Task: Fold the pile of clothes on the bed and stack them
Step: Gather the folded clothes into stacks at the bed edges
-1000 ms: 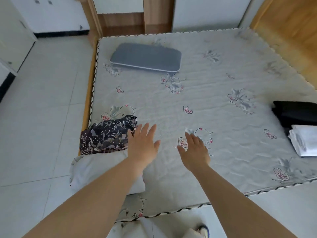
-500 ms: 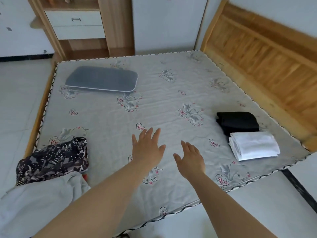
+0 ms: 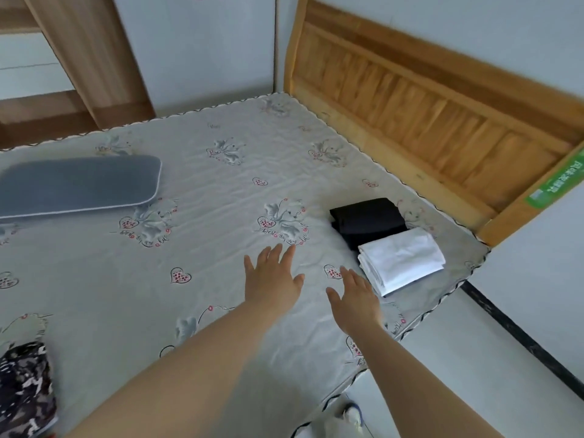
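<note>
While both my hands hover flat over the bed [image 3: 221, 279], neither one holds a thing: left hand [image 3: 271, 279] fingers spread wide, right hand [image 3: 355, 298] fingers straight and loose, just short of the white fold [image 3: 401, 259]. That white fold lies at the bed's near corner, touching the black fold [image 3: 368, 218] behind it, side by side rather than stacked. Way off at my left, the patterned garment [image 3: 23, 387] sits at the bed's edge, not yet folded as far as I can tell. Risks now: if I slide the white fold carelessly, its layers could splay open, and it sits close to the corner, so a nudge outward could tip it to the floor. Grabbing only the top layer would undo the fold. And the patterned garment near the edge could slip off if I tug it.
</note>
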